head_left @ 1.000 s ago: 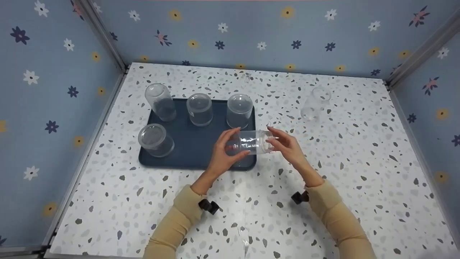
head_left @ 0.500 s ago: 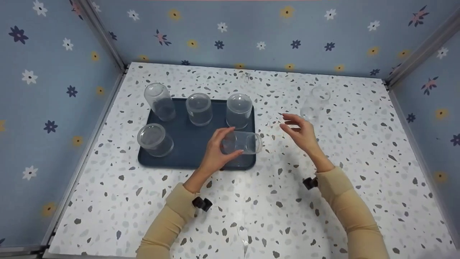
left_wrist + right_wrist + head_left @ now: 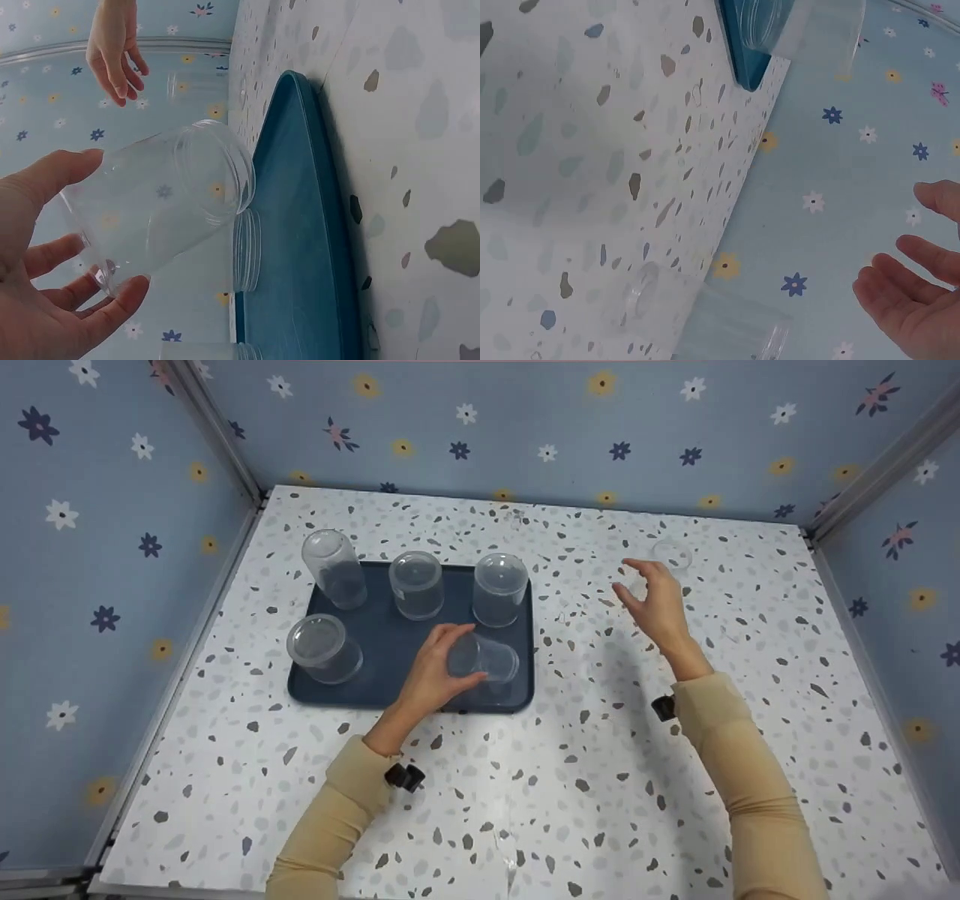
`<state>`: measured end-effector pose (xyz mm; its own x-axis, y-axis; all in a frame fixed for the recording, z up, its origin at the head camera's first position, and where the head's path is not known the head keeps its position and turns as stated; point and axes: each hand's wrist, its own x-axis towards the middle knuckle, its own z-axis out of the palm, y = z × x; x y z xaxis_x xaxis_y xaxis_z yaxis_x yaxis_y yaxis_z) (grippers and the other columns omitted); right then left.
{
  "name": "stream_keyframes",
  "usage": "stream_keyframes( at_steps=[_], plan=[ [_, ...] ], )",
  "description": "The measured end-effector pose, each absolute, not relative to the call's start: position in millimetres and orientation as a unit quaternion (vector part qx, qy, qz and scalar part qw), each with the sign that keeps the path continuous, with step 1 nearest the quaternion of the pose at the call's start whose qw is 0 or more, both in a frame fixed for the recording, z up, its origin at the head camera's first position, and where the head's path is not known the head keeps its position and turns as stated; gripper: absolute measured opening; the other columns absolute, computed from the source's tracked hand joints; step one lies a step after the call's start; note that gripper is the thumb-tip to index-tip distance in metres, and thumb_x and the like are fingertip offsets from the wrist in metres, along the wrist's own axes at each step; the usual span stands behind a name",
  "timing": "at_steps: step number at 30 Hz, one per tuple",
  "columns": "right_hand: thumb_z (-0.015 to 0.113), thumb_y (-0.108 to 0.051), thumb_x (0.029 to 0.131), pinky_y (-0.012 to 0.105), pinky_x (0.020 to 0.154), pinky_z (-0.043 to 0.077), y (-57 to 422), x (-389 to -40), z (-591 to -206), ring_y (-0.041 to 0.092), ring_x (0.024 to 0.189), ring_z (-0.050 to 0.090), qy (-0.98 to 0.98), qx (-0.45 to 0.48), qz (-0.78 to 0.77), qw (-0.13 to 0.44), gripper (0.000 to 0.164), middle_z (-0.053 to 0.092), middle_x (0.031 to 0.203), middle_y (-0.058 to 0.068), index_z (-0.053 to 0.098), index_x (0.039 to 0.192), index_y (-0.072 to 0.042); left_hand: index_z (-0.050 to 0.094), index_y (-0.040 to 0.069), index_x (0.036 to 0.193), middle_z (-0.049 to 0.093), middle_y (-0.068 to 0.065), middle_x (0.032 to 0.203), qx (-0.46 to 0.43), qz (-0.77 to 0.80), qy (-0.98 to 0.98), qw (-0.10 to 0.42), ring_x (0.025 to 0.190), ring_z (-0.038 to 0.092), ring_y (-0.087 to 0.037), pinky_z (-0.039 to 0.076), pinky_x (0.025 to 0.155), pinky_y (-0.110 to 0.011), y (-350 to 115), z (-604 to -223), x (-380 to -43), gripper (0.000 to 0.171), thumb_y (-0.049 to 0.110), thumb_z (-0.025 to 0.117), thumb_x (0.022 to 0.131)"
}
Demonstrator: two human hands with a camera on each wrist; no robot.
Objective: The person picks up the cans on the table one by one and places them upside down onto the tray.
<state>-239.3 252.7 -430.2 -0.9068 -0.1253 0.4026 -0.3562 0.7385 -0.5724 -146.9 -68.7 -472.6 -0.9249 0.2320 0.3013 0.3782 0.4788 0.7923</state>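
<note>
Over the front right of the dark blue tray [image 3: 390,656], my left hand [image 3: 427,675] grips a clear jar [image 3: 491,660] around its base end. The left wrist view shows this jar [image 3: 161,195] tilted, its threaded mouth facing down toward the tray, thumb on one side and fingers on the other. My right hand [image 3: 660,604] is apart from it, thumb and fingers spread with nothing between them. It hangs close to another clear container [image 3: 673,555] at the back right, partly hidden by the hand in the head view; the right wrist view shows that container [image 3: 727,319] below the fingers.
Several clear jars stand upside down on the tray: a tall one [image 3: 334,570] at the back left, others at back middle [image 3: 417,585], back right [image 3: 500,589] and front left [image 3: 325,649]. Flowered panels [image 3: 510,427] border the speckled table [image 3: 585,825] behind and at both sides.
My right hand has let go of the jar and moved right and back toward the other container. My left hand has carried the jar left over the tray, its mouth tipping downward.
</note>
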Motion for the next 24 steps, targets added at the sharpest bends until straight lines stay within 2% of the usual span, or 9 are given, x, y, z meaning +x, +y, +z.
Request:
stream_keyframes(
  at_steps=[6, 15, 24],
  plan=[
    [0.062, -0.016, 0.083, 0.045, 0.093, 0.033, 262, -257, -422, 0.038, 0.11, 0.043, -0.935, 0.089, 0.307, 0.153, 0.043, 0.047, 0.117, 0.025, 0.051, 0.119, 0.007, 0.048, 0.003, 0.124, 0.045, -0.012, 0.114, -0.176, -0.451, -0.872, 0.072, 0.104, 0.045, -0.025, 0.039, 0.088, -0.037, -75, -472, -149, 0.065, 0.021, 0.077, 0.068],
    [0.06, -0.02, 0.085, 0.042, 0.099, 0.028, 271, -282, -421, 0.035, 0.119, 0.034, -0.953, 0.018, 0.27, 0.134, 0.046, 0.038, 0.127, 0.023, 0.048, 0.123, 0.004, 0.047, 0.003, 0.126, 0.044, -0.014, 0.115, -0.18, -0.412, -0.892, 0.055, 0.104, 0.044, -0.027, 0.04, 0.085, -0.039, -86, -467, -150, 0.065, 0.018, 0.076, 0.07],
    [0.057, -0.031, 0.086, 0.052, 0.1, 0.018, 284, -295, -426, 0.036, 0.127, 0.016, -0.976, -0.041, 0.2, 0.079, 0.062, 0.021, 0.138, 0.024, 0.033, 0.135, -0.001, 0.045, 0.002, 0.128, 0.042, -0.016, 0.117, -0.183, -0.361, -0.914, 0.035, 0.106, 0.042, -0.032, 0.041, 0.08, -0.042, -98, -459, -151, 0.065, 0.015, 0.074, 0.071]
  ],
)
